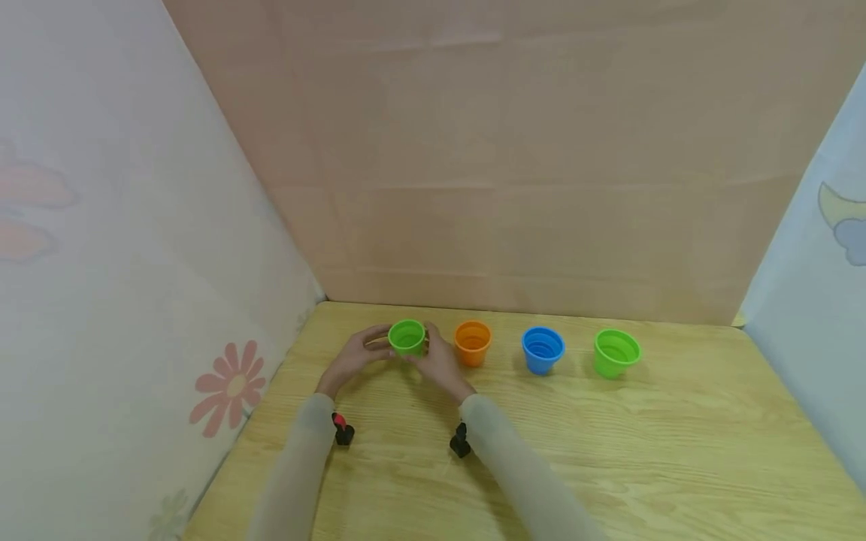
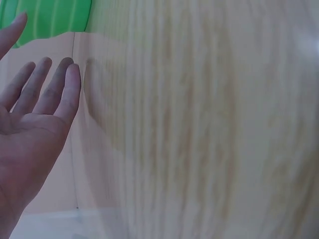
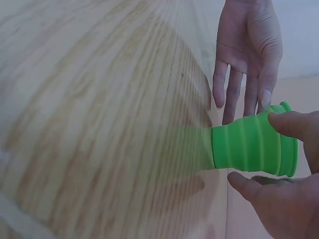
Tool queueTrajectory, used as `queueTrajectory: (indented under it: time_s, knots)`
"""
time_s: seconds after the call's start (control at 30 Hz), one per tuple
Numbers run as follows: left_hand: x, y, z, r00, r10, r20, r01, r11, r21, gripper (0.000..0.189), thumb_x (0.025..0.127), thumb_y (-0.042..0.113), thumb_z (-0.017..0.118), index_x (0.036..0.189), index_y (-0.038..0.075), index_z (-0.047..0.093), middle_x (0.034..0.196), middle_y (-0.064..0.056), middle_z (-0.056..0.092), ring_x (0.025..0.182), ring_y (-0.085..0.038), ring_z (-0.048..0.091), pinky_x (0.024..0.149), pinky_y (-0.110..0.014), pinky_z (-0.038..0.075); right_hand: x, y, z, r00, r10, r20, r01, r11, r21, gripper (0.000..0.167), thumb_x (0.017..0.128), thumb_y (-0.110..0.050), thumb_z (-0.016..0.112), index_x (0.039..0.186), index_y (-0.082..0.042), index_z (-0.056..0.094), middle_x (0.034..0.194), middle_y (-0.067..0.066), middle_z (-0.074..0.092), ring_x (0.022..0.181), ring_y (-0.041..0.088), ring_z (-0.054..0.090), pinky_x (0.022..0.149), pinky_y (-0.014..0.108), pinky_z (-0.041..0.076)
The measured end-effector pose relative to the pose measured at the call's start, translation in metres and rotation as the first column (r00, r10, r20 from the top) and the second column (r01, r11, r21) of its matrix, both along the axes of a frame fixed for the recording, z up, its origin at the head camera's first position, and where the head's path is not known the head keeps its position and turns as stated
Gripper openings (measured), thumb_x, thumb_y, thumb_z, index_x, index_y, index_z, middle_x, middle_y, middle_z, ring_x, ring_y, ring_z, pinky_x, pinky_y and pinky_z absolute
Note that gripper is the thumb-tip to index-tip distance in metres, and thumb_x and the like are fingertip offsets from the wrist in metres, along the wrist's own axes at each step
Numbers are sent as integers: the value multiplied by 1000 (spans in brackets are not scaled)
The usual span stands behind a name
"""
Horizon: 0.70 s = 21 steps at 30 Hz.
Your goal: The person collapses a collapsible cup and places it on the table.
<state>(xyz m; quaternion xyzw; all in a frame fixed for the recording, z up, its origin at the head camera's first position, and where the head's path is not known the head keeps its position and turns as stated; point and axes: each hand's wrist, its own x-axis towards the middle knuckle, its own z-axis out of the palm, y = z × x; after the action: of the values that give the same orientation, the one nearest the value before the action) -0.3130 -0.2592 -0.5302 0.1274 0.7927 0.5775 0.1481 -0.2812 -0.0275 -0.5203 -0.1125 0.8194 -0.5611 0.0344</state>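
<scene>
A green ribbed cup stands upright toward the back left of the wooden table, between both hands. From its left side reaches my left hand, fingers extended and thumb close to the cup; whether it touches is unclear. On the right, my right hand curves round the same cup. In the right wrist view, that thumb overlaps the upper part of the green cup, with the fingers on its other side. The left wrist view catches only part of the green cup above the left palm.
Right of the hands, an orange cup, a blue cup and another green cup stand in a row. A beige backdrop rises behind the table. A patterned white wall borders its left side.
</scene>
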Motion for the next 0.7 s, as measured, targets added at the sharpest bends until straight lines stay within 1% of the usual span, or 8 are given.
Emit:
queueTrajectory:
  time_s: [0.1,0.23,0.4,0.5,0.7]
  knots:
    - [1,1,2,1000,-6,-8,6,1000,1,71,97,24,78,159,19,44,169,-9,39,151,-42,45,122,-61,43,-2,-1,-1,1000,13,-18,-13,1000,-16,72,96,-11,77,156,-2,39,156,23,53,142,42,55,115,57,52]
    - [1,3,5,1000,-17,-7,17,1000,-7,71,97,24,77,160,19,44,170,-9,38,151,-43,44,122,-61,44,-3,-2,-2,1000,-7,-7,7,999,-36,69,95,-11,78,153,-2,43,153,23,56,140,42,57,113,56,53]
    - [1,5,5,1000,-15,-27,14,999,-31,69,96,25,78,158,19,47,166,-12,43,145,-44,51,118,-57,49,-2,-2,-2,999,-34,-7,34,999,-34,66,93,-8,79,150,0,47,149,24,59,137,42,60,111,55,55]
    - [2,4,6,999,-12,-42,11,999,-44,65,97,24,78,155,18,51,164,-13,47,142,-44,55,117,-56,51,1,-2,-1,999,-32,1,32,999,-26,64,94,-9,79,149,0,48,148,23,60,136,40,61,110,53,56]
    - [10,2,10,999,-11,-49,8,998,-67,62,96,26,79,152,22,54,161,-12,50,140,-43,57,115,-58,52,11,0,5,1000,-22,7,22,999,-25,62,94,-12,80,147,-1,50,142,22,64,131,39,65,105,51,60]
